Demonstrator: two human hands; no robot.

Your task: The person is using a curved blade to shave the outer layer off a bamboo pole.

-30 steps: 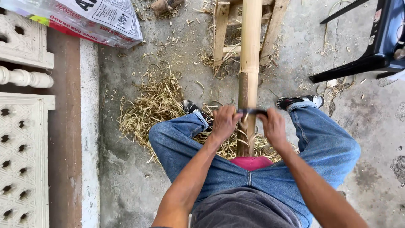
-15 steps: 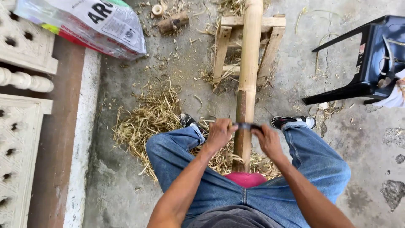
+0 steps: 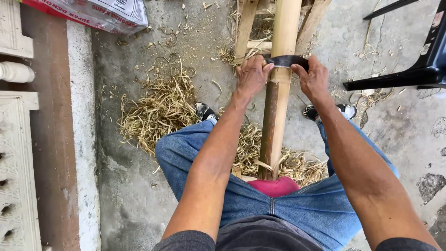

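Note:
A long bamboo pole (image 3: 280, 51) runs from between my knees up to a wooden trestle (image 3: 247, 28) at the top of the view. Its near part is darker brown, the far part pale. A dark curved blade (image 3: 287, 61) lies across the pole. My left hand (image 3: 252, 75) grips the blade's left end and my right hand (image 3: 314, 79) grips its right end, both arms stretched forward. The pole's near end rests on a red cushion (image 3: 275, 186) at my lap.
Piles of bamboo shavings (image 3: 160, 109) cover the concrete floor by my feet. A printed sack (image 3: 100, 13) lies at top left, white ornate concrete blocks (image 3: 16, 167) along the left edge, a black plastic chair (image 3: 420, 58) at right.
Both hands have pushed the blade away from me along the pole, from near my knees up toward the trestle. The camera view has closed in.

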